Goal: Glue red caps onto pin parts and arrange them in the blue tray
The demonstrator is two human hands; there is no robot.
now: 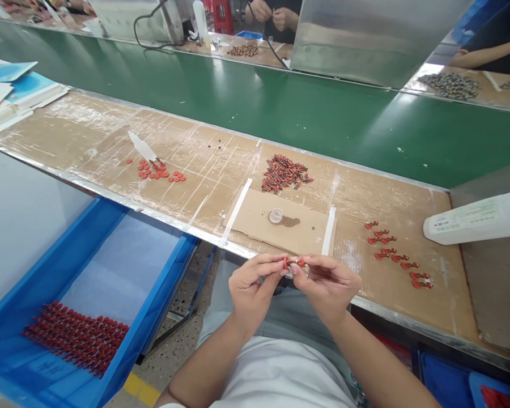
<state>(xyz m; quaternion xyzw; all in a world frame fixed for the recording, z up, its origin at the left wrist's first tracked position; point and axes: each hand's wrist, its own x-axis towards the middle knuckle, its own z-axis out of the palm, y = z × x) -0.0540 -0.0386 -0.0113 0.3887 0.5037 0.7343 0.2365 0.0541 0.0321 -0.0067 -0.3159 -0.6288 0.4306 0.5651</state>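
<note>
Blue bin (147, 314) with rows of red pieces (79, 337), left hand (254, 283) and right hand (326, 283) pinching small red parts (285, 263)

Red piece (285, 262) partly behind fingers (261, 268)

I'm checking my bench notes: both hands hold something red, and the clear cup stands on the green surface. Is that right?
Not quite: the head view shows the clear cup on the taped cardboard, not the green surface. The left hand and right hand do hold something red.
</note>
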